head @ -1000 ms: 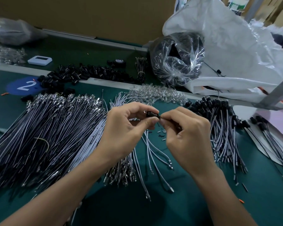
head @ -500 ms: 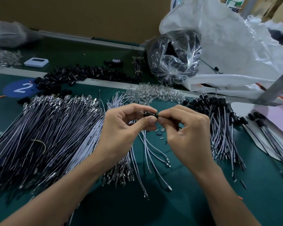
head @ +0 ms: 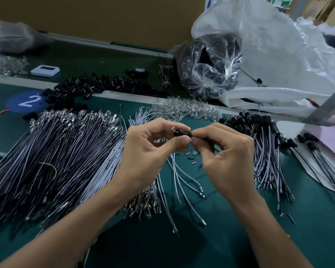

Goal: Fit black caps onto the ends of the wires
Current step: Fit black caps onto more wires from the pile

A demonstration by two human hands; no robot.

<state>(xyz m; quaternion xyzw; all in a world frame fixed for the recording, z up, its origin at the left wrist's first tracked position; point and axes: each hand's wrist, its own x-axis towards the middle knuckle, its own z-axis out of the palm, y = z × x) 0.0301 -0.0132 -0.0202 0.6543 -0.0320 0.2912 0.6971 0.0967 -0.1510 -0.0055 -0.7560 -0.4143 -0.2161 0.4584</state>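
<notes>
My left hand (head: 149, 151) pinches a small black cap (head: 181, 132) between thumb and forefinger above the green mat. A clear tip pokes out of the cap's left end. My right hand (head: 224, 157) meets it from the right, its fingertips pinched at the cap's right end; what they grip is hidden. A big fan of uncapped grey and black wires (head: 52, 157) lies to the left. Loose black caps (head: 97, 86) are heaped along the back. Wires with caps fitted (head: 259, 136) are piled on the right.
A pile of clear LEDs (head: 184, 111) lies just behind my hands. A clear bag of black parts (head: 209, 64) and a big white bag (head: 275, 55) stand at the back right. A white timer (head: 45, 70) and a tape roll (head: 139, 71) sit further back.
Both hands stay joined at the cap; the black cap shows more fully between the fingertips than a second ago. The view has shifted slightly.
</notes>
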